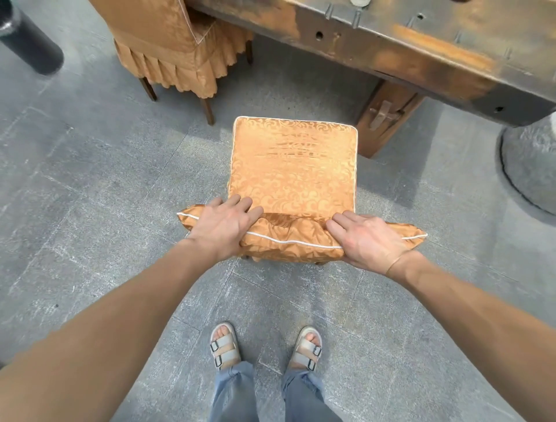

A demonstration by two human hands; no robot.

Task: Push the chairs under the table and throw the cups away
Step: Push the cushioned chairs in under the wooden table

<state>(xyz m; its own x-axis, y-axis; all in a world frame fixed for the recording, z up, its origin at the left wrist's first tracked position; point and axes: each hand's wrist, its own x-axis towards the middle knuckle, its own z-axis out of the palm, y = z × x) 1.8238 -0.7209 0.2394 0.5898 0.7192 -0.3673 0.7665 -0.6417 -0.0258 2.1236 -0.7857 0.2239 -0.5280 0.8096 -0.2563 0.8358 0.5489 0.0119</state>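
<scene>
A chair [293, 168] in an orange patterned cover stands in front of me, its seat facing the dark wooden table [421, 51]. My left hand [224, 224] grips the top of the backrest at its left side. My right hand [368, 239] grips the same backrest top at its right side. The chair's front edge is just short of the table's edge, beside the table leg [383, 120]. A second covered chair [177, 45] stands at the upper left, partly under the table. A pale cup [360, 2] is barely visible at the top edge, on the table.
The floor [90, 180] is grey stone tile. A black cylinder [28, 42] stands at the top left. A round grey stone base [532, 162] sits on the floor at the right. My sandalled feet [264, 346] are just behind the chair.
</scene>
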